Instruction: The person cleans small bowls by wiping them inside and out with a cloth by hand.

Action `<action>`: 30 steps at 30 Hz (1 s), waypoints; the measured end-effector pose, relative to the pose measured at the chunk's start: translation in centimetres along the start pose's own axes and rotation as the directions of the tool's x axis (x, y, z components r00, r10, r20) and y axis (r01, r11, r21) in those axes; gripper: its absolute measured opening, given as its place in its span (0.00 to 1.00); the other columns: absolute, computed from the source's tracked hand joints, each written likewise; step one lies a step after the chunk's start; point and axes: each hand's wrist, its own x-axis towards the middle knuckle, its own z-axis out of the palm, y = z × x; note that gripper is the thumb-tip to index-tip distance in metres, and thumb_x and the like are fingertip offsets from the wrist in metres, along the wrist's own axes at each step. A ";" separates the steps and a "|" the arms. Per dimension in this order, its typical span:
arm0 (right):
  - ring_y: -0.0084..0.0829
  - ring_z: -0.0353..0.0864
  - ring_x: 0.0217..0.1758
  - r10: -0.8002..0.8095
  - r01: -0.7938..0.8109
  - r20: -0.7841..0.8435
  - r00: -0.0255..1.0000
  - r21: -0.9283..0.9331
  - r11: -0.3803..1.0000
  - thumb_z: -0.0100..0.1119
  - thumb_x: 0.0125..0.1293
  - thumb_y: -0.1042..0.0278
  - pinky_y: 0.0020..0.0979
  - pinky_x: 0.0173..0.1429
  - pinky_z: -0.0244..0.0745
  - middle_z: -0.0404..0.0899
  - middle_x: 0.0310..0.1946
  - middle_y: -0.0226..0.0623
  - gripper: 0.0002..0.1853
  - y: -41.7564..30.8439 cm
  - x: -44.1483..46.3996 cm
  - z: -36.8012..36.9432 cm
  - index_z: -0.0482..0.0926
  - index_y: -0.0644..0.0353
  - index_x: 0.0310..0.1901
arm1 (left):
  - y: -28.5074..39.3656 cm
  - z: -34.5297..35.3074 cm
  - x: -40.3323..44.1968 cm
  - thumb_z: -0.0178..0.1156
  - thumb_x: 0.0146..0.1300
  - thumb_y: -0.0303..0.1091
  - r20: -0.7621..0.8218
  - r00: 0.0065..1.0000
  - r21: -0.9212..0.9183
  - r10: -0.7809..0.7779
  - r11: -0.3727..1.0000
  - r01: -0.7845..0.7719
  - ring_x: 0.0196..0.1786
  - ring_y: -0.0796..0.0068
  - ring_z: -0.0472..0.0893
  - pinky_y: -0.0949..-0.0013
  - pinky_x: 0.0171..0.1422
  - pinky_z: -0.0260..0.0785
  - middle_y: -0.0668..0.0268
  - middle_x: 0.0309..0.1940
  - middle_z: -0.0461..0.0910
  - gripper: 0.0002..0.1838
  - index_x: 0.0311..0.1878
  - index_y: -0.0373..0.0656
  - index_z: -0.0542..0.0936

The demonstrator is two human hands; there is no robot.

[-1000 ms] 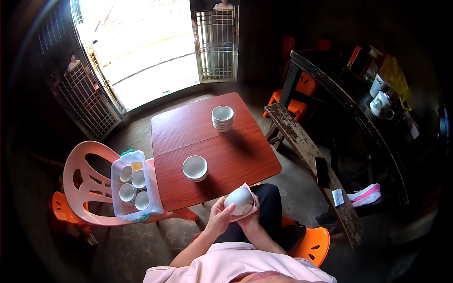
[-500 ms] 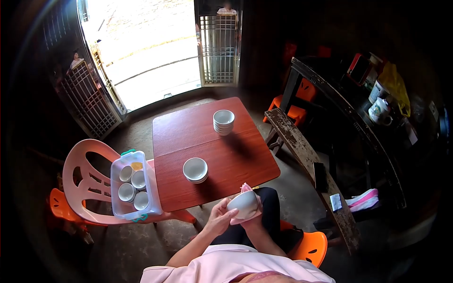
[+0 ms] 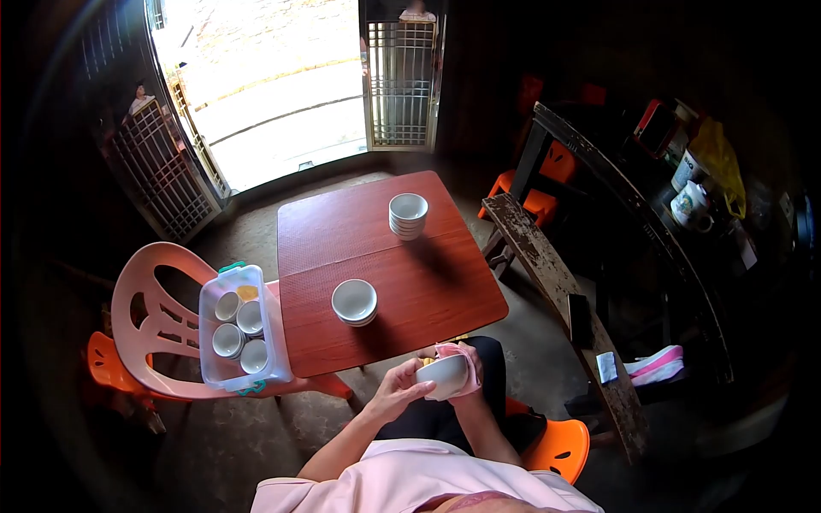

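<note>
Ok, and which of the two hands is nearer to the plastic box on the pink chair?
Left. The left hand holds the white bowl's left side, to the right of the box. The right hand, with the pink cloth, is farther right, at the bowl's other side.

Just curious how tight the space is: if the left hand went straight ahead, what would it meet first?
The left hand would meet the white bowl, which it touches; beyond, probably the pink cloth and right hand, though depth is unclear.

It looks like a dim room in a home: plastic chair [image 3: 162, 282], worn wooden bench [image 3: 547, 282], gated doorway [image 3: 278, 94].
</note>
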 end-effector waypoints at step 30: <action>0.47 0.67 0.67 -0.173 0.218 0.162 0.972 -0.325 0.920 0.51 0.70 0.64 0.47 0.71 0.61 0.73 0.60 0.44 0.15 -6.0 -0.1 0.3 0.75 0.56 0.55 | -1.0 -0.7 -0.5 0.58 0.67 0.39 -0.022 0.967 -0.904 -0.252 0.418 0.088 0.60 0.58 0.76 0.48 0.67 0.66 0.53 0.57 0.75 0.23 0.61 0.36 0.70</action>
